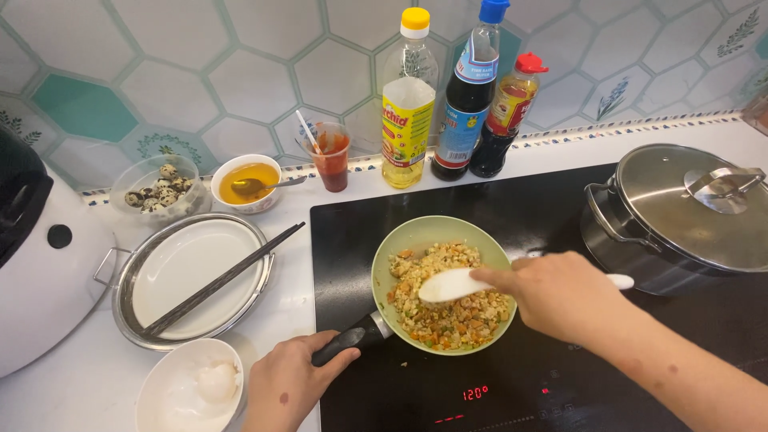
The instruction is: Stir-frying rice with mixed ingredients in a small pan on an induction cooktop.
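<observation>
On the black cooktop (560,376) sat a lidded steel pot (680,212) and, left of it, a green pan (400,240) of fried rice (448,300), already mixed and coloured (it looked near done, though heat was on). The left hand (288,388) had its fingers closed round the pan handle (344,344). The right hand (552,292) gripped a white paddle (452,284), blade resting on the rice. Chopsticks (224,280) lay across an unfilled plate (192,276) on the tabletop (88,384).
</observation>
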